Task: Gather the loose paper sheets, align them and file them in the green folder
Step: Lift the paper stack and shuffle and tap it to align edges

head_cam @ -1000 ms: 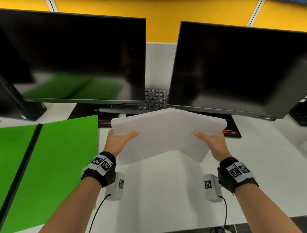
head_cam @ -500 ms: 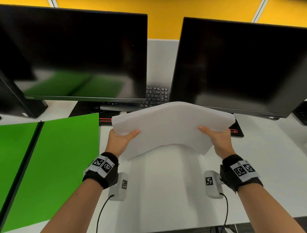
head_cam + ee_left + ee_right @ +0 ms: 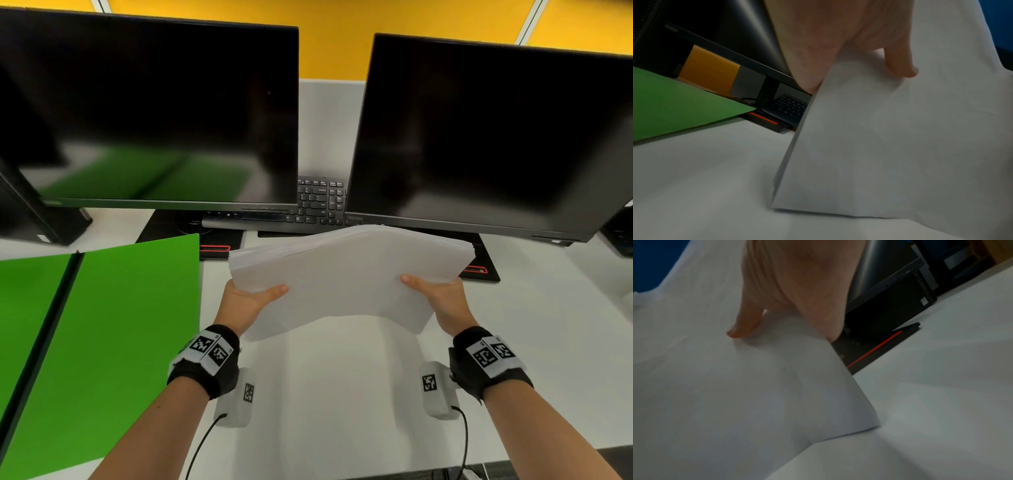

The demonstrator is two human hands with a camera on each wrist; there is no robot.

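A stack of white paper sheets is held up off the white desk, bowed upward in the middle. My left hand grips its left edge with the thumb on top. My right hand grips the right edge the same way. The wrist views show each thumb pressed on the paper; the other fingers are hidden beneath. The sheets' near corners hang just above the desk. The green folder lies open flat at the left, its right edge close to my left wrist.
Two dark monitors stand side by side behind the paper, with a black keyboard between them. Their flat black bases with red stripes sit just beyond the stack. A black computer case stands far left.
The stack has stayed in both hands and risen a little toward the monitors. Its far edges now look more squared up. The grip of both hands is unchanged.
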